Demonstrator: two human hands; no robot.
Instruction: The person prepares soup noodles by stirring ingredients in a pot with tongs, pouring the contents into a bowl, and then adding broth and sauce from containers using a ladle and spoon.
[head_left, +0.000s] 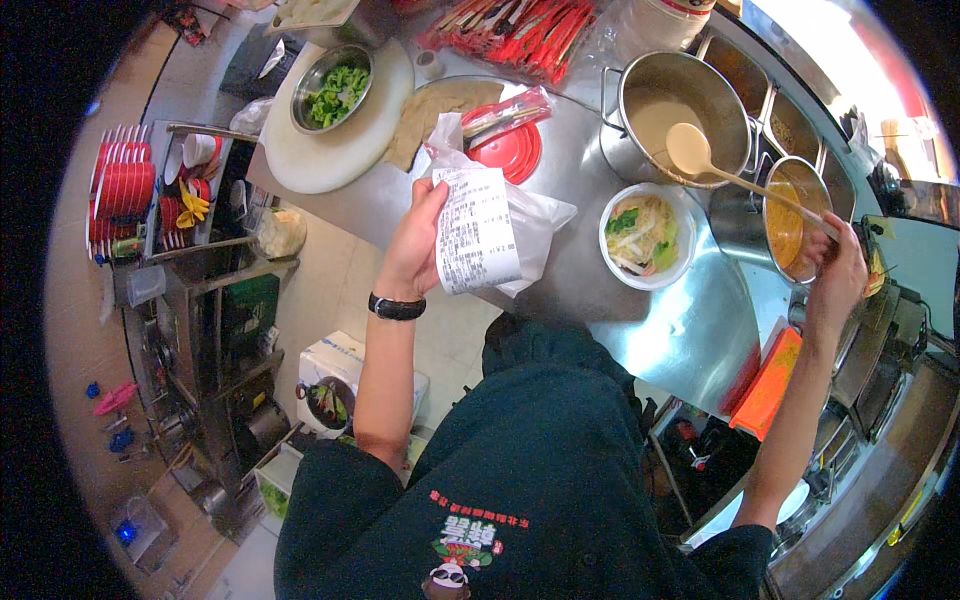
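In my left hand (421, 241) is a long printed paper receipt (477, 232), gripped together with a thin translucent plastic bag (541, 232). My right hand (836, 259) grips the handle of a wooden ladle (690, 148), whose bowl is over a large steel pot (613, 112) of pale, cloudy liquid. A white bowl (609, 262) with noodles, leafy greens and pale strips stands on the steel counter below that pot. Just beyond my left hand lie a red round lid (517, 154) and a packet of wrapped chopsticks (514, 118).
A smaller pot of orange liquid (787, 217) sits below my right forearm's reach, beside steel inset containers (795, 124). At left, a steel bowl of broccoli (334, 94) rests on a round white cutting board (330, 161). Many red chopstick packets (517, 34) lie at the back.
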